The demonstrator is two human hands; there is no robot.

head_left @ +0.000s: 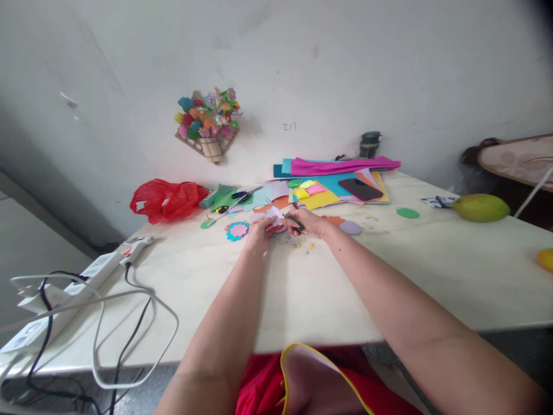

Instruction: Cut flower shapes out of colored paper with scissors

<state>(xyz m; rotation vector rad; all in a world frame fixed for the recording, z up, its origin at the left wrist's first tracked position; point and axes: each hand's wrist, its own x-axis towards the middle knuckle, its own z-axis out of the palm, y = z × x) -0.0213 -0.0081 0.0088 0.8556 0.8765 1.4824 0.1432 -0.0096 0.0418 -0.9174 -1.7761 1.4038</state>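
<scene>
Over the middle of the table, my left hand (260,228) is closed on a pale lilac paper piece (275,214). My right hand (306,222) grips small dark-handled scissors (295,223) right beside that paper; the blades are mostly hidden. To the left lies a layered pink, orange and blue paper flower (237,231). Right of my right hand rest an orange paper shape (333,220) and a lilac paper disc (350,227). Tiny paper scraps (310,248) are scattered below my hands.
Coloured paper sheets (334,190) and a phone (360,188) lie behind. Left are a red plastic bag (166,200), larger scissors (241,196), and a power strip (78,294) with cables. A green-yellow fruit (481,207) sits right. A paper flower bouquet (211,124) hangs on the wall.
</scene>
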